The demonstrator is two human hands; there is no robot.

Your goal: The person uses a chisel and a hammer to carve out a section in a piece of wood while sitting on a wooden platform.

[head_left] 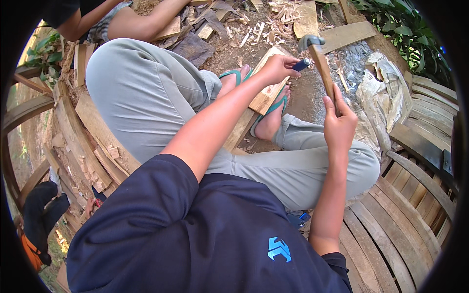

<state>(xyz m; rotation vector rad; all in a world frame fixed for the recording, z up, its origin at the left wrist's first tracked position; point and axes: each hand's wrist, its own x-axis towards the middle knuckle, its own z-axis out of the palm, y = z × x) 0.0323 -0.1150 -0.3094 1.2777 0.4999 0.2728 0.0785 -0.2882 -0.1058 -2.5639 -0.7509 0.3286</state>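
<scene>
My left hand (279,69) is closed around a chisel (302,64); its blue handle with a metal cap sticks out to the right, while the blade is hidden. Beneath that hand lies a pale wooden piece (266,99), set between my feet in green flip-flops. Another wooden beam (240,130) supports it from below. In my right hand (340,119) I grip the wooden handle of a claw hammer (321,63). Its grey metal head is raised, just beyond and to the right of the chisel handle, apart from it.
Wood shavings (276,24) and offcuts litter the ground ahead. Crumpled sacking (383,95) and grey gravel (351,61) lie at right. Another person's bare leg (141,22) is at upper left. Slatted wood (391,227) spreads at lower right; planks (80,141) lie at left.
</scene>
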